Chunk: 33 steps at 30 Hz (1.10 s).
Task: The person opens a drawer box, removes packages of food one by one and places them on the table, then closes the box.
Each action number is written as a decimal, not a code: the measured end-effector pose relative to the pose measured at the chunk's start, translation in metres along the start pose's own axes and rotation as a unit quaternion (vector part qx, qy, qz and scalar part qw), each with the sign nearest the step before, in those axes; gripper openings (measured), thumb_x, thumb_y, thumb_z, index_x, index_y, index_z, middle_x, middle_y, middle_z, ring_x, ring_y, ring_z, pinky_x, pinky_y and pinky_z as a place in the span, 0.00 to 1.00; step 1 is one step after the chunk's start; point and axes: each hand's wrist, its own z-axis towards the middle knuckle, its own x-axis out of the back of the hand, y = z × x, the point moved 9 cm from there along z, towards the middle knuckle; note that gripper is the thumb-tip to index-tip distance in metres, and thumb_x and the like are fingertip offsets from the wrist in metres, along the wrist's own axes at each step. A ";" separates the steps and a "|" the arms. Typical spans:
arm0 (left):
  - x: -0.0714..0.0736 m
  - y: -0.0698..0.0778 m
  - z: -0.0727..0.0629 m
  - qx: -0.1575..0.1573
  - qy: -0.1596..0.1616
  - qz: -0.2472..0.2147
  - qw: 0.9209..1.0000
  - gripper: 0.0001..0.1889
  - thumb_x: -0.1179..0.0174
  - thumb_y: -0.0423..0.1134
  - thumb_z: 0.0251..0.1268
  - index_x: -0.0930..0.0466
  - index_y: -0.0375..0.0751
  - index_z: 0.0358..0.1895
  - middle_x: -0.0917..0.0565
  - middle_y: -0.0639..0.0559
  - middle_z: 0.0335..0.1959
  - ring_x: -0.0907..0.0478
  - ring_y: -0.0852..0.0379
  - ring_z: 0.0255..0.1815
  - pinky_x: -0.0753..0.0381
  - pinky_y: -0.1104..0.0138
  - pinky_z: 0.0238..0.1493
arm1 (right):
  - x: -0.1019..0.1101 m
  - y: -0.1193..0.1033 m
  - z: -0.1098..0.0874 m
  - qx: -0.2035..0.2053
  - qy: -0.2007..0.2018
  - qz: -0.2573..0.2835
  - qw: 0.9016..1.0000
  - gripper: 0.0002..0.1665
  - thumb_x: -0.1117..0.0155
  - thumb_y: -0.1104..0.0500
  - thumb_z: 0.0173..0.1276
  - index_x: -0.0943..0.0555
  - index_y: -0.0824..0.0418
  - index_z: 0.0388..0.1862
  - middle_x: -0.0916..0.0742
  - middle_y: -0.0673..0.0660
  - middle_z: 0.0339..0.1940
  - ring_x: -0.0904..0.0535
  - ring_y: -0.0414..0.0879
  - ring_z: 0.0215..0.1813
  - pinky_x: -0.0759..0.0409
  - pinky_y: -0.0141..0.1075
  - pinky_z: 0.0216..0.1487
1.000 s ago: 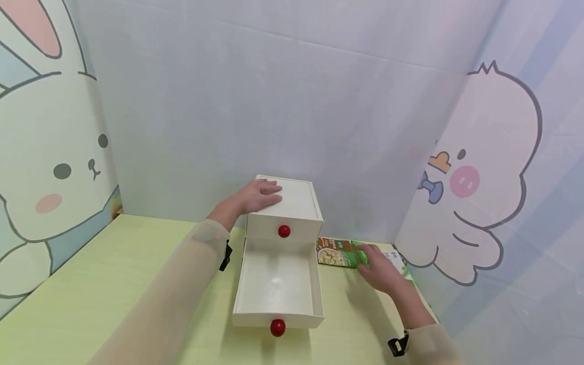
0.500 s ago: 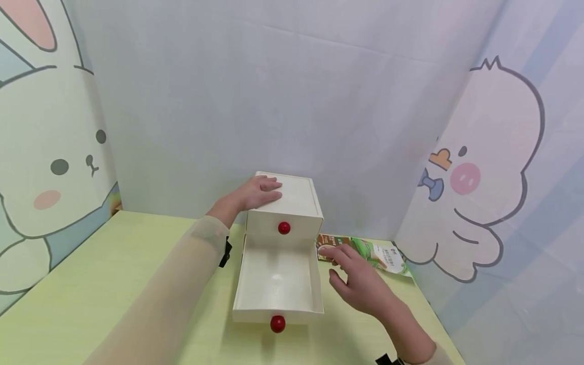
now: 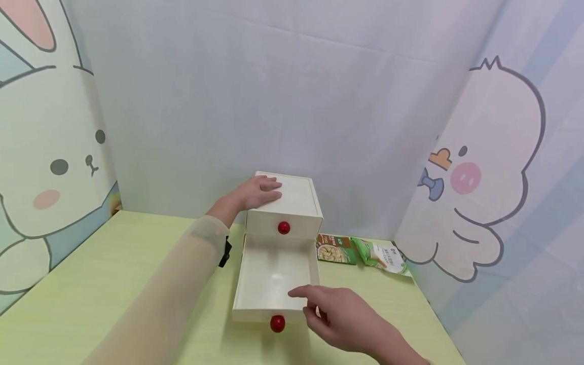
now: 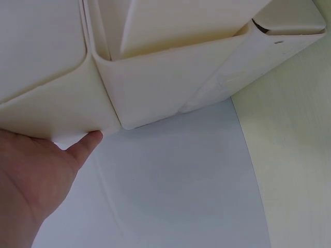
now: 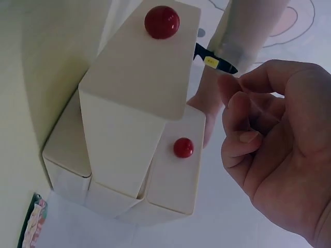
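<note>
A white drawer cabinet (image 3: pixel 292 195) stands against the back wall, its lower drawer (image 3: pixel 269 276) pulled far out and bare inside. Each drawer front carries a round red knob; the lower knob (image 3: pixel 277 323) is nearest to me. My left hand (image 3: pixel 253 193) rests on the cabinet's top at its left side. In the left wrist view, the thumb of this hand (image 4: pixel 44 175) lies against the cabinet's edge. My right hand (image 3: pixel 344 317) is over the front right corner of the drawer, index finger reaching out and the others loosely bent. The right wrist view shows nothing in this hand (image 5: pixel 284 139).
Right of the cabinet, a brown and green food packet (image 3: pixel 336 249) lies on the pale yellow table (image 3: pixel 150 258). A green and white packet (image 3: pixel 383 256) is beside it, near the right wall. Grey cloth (image 3: pixel 292 101) hangs behind, with cartoon-printed panels at both sides.
My right hand has left the packets and come back toward me, down to the drawer's front right corner. Both packets now lie uncovered. The left hand stays on the cabinet.
</note>
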 end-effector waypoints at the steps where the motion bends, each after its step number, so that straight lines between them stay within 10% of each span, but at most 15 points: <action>1: 0.000 0.000 0.000 -0.001 0.000 -0.001 1.000 0.33 0.44 0.56 0.85 0.30 0.48 0.84 0.39 0.48 0.91 0.56 0.41 0.94 0.53 0.41 0.92 | -0.003 -0.003 0.000 0.001 -0.009 0.001 1.000 0.25 0.32 0.66 0.75 0.17 0.48 0.66 0.16 0.38 0.34 0.39 0.24 0.25 0.33 0.15 0.31; 9: 0.002 0.001 -0.001 -0.004 0.002 -0.007 1.000 0.32 0.43 0.54 0.85 0.28 0.46 0.83 0.38 0.47 0.90 0.56 0.41 0.94 0.53 0.42 0.92 | -0.034 -0.011 -0.002 -0.063 -0.143 0.057 0.986 0.21 0.36 0.58 0.83 0.18 0.37 0.67 0.21 0.31 0.28 0.41 0.27 0.20 0.34 0.22 0.23; 15: 0.000 0.000 0.000 -0.002 0.003 -0.001 1.000 0.32 0.45 0.56 0.85 0.29 0.47 0.84 0.39 0.48 0.91 0.56 0.41 0.94 0.53 0.41 0.92 | -0.051 -0.018 -0.004 -0.032 -0.165 0.059 0.984 0.21 0.37 0.59 0.83 0.20 0.39 0.69 0.09 0.34 0.55 0.34 0.25 0.24 0.30 0.18 0.27; 33: 0.001 0.001 -0.002 0.000 0.006 -0.013 1.000 0.32 0.42 0.54 0.84 0.27 0.46 0.83 0.37 0.48 0.90 0.56 0.42 0.94 0.54 0.43 0.92 | -0.087 -0.001 -0.007 -0.079 -0.200 0.071 0.974 0.27 0.31 0.56 0.82 0.27 0.37 0.73 0.12 0.34 0.57 0.17 0.29 0.48 0.15 0.26 0.47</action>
